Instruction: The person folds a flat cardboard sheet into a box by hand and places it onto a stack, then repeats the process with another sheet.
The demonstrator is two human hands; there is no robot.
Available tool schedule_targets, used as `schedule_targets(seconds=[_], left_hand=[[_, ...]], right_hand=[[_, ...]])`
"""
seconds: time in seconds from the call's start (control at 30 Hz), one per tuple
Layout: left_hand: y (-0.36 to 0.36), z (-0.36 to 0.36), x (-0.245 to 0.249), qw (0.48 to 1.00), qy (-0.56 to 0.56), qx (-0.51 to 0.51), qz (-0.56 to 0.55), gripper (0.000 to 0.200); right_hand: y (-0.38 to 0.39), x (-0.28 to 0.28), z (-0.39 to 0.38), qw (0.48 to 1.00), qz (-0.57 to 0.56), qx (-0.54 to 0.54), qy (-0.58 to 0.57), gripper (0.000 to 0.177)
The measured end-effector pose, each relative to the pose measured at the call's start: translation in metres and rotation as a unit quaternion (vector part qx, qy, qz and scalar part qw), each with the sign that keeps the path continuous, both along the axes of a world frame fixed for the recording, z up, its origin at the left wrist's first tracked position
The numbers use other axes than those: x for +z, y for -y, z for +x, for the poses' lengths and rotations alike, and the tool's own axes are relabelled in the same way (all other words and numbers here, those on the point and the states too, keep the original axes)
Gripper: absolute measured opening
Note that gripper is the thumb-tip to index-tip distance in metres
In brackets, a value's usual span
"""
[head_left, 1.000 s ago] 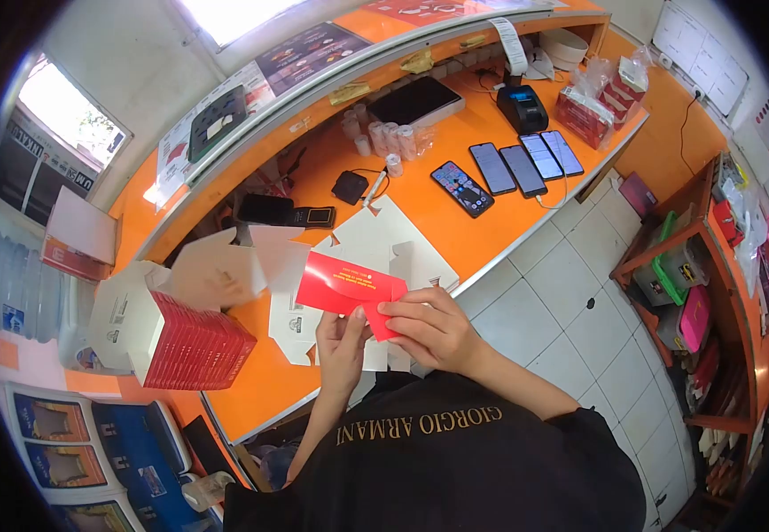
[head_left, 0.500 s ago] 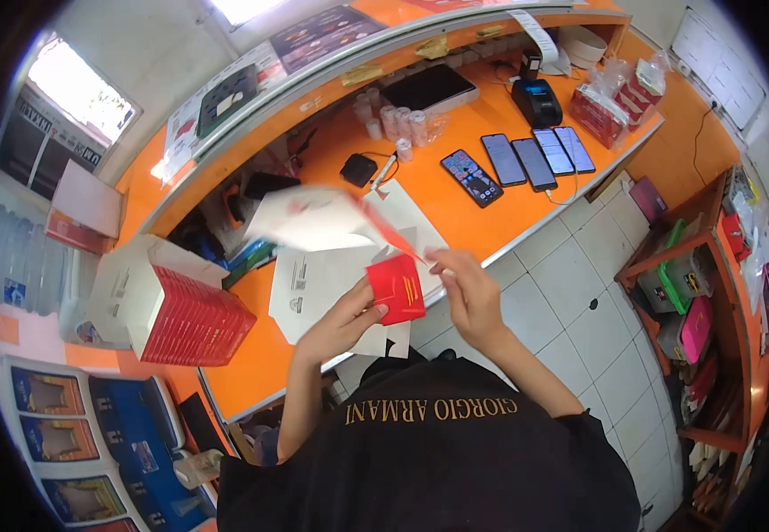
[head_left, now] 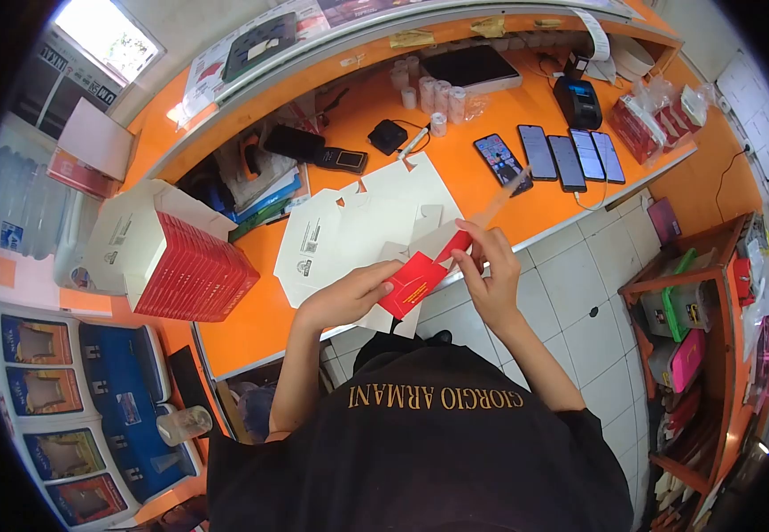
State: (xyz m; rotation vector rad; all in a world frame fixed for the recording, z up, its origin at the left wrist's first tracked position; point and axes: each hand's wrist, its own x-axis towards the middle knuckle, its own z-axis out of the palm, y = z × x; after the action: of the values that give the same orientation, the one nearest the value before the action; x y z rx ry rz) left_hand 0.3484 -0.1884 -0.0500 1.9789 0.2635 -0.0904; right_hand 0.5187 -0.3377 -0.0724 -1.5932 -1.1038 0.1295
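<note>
My left hand (head_left: pixel 349 297) is closed on a small red card packet (head_left: pixel 413 282) with yellow lettering, thumb on its face. Opposite it, my right hand (head_left: pixel 493 270) pinches a red and white paper piece (head_left: pixel 457 243) at the packet's upper right edge. A pale, blurred strip reaches up and right from those fingertips. Beneath both hands lies an unfolded white cardboard carton (head_left: pixel 349 222) with printed marks, spread on the orange counter (head_left: pixel 247 341).
On the left stands an open white box (head_left: pixel 132 235) packed with red packets (head_left: pixel 196 275). Several phones (head_left: pixel 567 161) lie at the right, near a small black printer (head_left: pixel 577 102). Paper rolls (head_left: pixel 442 99) stand at the back. A shelf unit (head_left: pixel 712 257) stands across the tiled floor.
The large blurred white sheet with a red edge, left of my right fingers before, no longer shows there. My right hand now pinches a red and white piece close to the packet. The view has shifted slightly.
</note>
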Motion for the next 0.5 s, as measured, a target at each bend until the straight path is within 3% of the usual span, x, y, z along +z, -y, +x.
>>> schedule_targets(seconds=[0.07, 0.13, 0.17, 0.23, 0.27, 0.33, 0.43, 0.5], left_hand=[[0.001, 0.002, -0.002, 1.000, 0.000, 0.013, -0.012, 0.030], [0.000, 0.004, -0.008, 0.995, -0.007, 0.066, -0.077, 0.028], [-0.001, 0.005, -0.012, 0.995, -0.008, 0.065, -0.079, 0.028], [-0.003, 0.010, -0.016, 0.999, 0.039, 0.025, 0.024, 0.021], [-0.004, 0.012, -0.012, 0.999, 0.039, 0.024, 0.023, 0.021], [-0.001, 0.015, 0.011, 0.993, -0.103, 0.056, -0.025, 0.020], [-0.006, 0.013, -0.015, 0.999, -0.018, 0.030, -0.025, 0.021], [-0.007, 0.012, -0.013, 0.999, -0.033, 0.037, -0.020, 0.022]], right_hand=[[0.000, -0.001, 0.003, 1.000, -0.012, 0.026, 0.010, 0.034], [0.000, -0.002, 0.006, 0.978, -0.039, 0.151, 0.138, 0.031], [0.000, -0.005, 0.004, 0.979, -0.040, 0.150, 0.136, 0.031], [-0.001, -0.012, 0.001, 0.966, -0.053, 0.161, 0.195, 0.028], [-0.002, -0.012, 0.001, 0.966, -0.054, 0.160, 0.195, 0.028], [-0.004, -0.013, 0.001, 0.982, -0.018, 0.088, 0.169, 0.025], [-0.004, -0.009, -0.002, 0.987, -0.006, 0.010, 0.160, 0.022], [-0.003, -0.011, -0.003, 0.988, -0.018, 0.029, 0.152, 0.024]])
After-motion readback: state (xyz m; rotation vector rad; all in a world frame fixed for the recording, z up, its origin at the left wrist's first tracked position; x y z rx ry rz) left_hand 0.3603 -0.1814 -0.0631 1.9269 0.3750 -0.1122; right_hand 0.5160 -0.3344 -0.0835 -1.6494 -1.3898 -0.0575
